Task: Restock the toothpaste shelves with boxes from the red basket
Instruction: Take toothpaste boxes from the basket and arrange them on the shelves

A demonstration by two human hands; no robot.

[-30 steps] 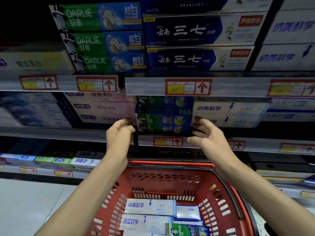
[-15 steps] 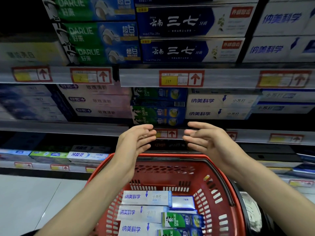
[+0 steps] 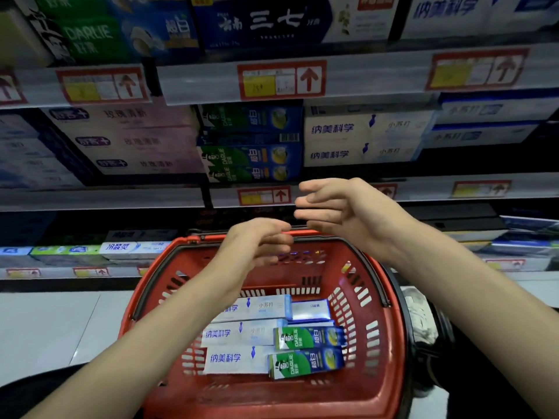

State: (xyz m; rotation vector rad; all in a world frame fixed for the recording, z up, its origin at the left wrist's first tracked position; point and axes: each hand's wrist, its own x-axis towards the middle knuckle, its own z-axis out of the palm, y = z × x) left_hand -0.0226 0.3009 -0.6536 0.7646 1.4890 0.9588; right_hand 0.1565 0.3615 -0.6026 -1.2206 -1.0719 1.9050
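TRAINEE: Status of the shelving?

TECHNICIAN: The toothpaste shelves (image 3: 393,77) are tiered runs with smooth grey front rails. Cartons are stacked flat, long face outward. The green stack (image 3: 251,158) on the middle tier stands squared up. A second ago both hands flanked it at the shelf edge. They have since drawn back and dropped.

TRAINEE: And the supply?

TECHNICIAN: The red basket (image 3: 390,297) sits below the shelves, directly in front of the person. It is rigid moulded plastic with slotted walls and a rounded rim. On its floor lie three long white boxes (image 3: 242,331) side by side, two green boxes (image 3: 305,362) at their right end, and a shorter blue-and-white box (image 3: 310,309) behind those (all glossy printed card, rectangular, sharp-cornered).

TRAINEE: Hand condition?

TECHNICIAN: The left hand (image 3: 257,240) hangs over the basket's far rim, motion-blurred, with its fingers loosely bent and nothing in them. The right hand (image 3: 341,207) is higher, level with the middle rail, with its fingers spread nearly straight, and it is also empty.

TRAINEE: Consequence for the procedure?

TECHNICIAN: By my reading, one placement cycle has closed and the next pick is starting. The stock in the basket is not yet shelved. The red-framed price tags (image 3: 281,80) with upward arrows mark which row each label serves.
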